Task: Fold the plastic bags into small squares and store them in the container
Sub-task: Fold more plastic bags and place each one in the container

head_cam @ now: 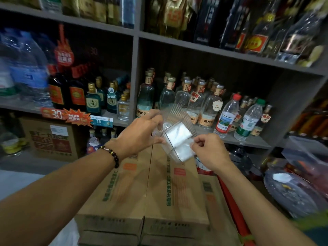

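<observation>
My left hand [140, 132] grips a clear ribbed plastic container [174, 115], tilted in the air above the cardboard boxes. A folded white plastic bag [178, 133] lies inside it. My right hand [207, 150] pinches a second folded white bag square [183, 150] at the container's lower rim, partly inside it. A beaded bracelet circles my left wrist.
Stacked cardboard boxes [145, 192] stand right below my hands. Grey shelves [213, 50] behind hold many glass and plastic bottles [227, 116]. At the right, clear plastic bags and bowls [292, 189] are piled. A brown carton [51, 137] sits low at the left.
</observation>
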Action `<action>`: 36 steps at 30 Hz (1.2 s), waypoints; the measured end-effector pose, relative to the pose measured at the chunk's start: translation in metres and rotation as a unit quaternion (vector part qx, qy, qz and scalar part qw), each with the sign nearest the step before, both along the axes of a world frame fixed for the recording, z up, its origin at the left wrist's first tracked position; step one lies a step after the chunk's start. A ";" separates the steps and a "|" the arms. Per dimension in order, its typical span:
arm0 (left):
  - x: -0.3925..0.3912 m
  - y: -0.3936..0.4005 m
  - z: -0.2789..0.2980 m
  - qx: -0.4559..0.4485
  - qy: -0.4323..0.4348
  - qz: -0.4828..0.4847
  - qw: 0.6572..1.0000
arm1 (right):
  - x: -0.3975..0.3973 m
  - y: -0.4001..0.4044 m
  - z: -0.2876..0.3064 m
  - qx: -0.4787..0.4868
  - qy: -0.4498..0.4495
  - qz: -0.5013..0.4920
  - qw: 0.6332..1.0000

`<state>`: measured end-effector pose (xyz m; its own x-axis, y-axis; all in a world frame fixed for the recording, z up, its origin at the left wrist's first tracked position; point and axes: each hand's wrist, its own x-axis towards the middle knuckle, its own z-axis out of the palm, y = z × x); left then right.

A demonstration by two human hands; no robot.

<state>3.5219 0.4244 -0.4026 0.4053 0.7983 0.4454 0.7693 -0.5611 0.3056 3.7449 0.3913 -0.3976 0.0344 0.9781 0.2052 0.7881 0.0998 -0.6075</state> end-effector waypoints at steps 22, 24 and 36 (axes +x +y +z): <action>0.015 -0.017 0.062 0.043 0.048 -0.080 0.995 | 0.022 -0.061 0.006 0.072 -0.403 0.181 0.895; 0.017 -0.016 0.058 0.040 0.062 -0.073 0.995 | 0.027 -0.060 0.002 0.103 -0.383 0.178 0.900; 0.032 -0.004 0.039 0.007 0.086 -0.071 0.994 | 0.034 -0.042 -0.012 0.045 -0.399 0.195 0.895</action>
